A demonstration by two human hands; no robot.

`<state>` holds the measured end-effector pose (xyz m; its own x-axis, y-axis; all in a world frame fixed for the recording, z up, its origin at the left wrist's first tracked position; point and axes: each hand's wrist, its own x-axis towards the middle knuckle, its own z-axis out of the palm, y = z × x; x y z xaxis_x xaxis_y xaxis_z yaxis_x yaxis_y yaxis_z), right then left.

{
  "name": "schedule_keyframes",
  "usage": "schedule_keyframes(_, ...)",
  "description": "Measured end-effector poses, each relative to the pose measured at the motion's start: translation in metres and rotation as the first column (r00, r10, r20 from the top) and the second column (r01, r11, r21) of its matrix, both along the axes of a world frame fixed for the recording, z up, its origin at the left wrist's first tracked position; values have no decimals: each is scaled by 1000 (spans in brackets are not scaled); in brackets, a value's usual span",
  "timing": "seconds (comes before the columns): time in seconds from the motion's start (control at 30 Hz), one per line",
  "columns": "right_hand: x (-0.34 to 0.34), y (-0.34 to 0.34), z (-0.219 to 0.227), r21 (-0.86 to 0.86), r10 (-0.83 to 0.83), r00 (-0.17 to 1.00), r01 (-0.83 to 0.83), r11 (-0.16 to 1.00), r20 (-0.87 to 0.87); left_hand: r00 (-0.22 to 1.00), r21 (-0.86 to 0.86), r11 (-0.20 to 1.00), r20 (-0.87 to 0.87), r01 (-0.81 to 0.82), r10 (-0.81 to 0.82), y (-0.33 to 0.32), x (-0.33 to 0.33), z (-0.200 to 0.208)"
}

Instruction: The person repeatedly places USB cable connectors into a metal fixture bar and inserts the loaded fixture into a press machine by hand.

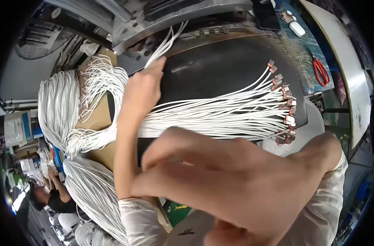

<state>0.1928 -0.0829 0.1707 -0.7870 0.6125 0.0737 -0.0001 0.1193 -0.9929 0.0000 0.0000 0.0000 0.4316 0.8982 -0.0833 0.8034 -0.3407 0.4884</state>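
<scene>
Close in front of the black work surface (211, 69), my left hand (142, 88) is closed on a few white cables (164, 46), which run up from its fingers toward the grey metal machine (174, 22). My right hand (219, 176) looms large and blurred in the lower middle, its fingers bent; whether they hold anything is unclear. Beyond it, a broad bundle of white cables (211, 117) lies across the black surface. Small metal connectors with orange-red parts (288, 102) tip the cables at their right ends.
Thick coils of white cable (59, 108) hang at the left, with another hank (92, 192) below. Red-handled scissors (320, 71) and a white computer mouse (297, 28) lie on a blue mat at the right. Another person (55, 192) is at the far left.
</scene>
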Motion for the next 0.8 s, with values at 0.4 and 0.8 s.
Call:
schedule_keyframes(0.4,-21,46,10,165,266,964,-262,951,-1,951,-40,951,68,306,-303,-2,-28,68)
schedule_keyframes(0.8,13,114,-70,316,-253,719,48,947,648,548,91,960,833,-264,72,4,-63,37)
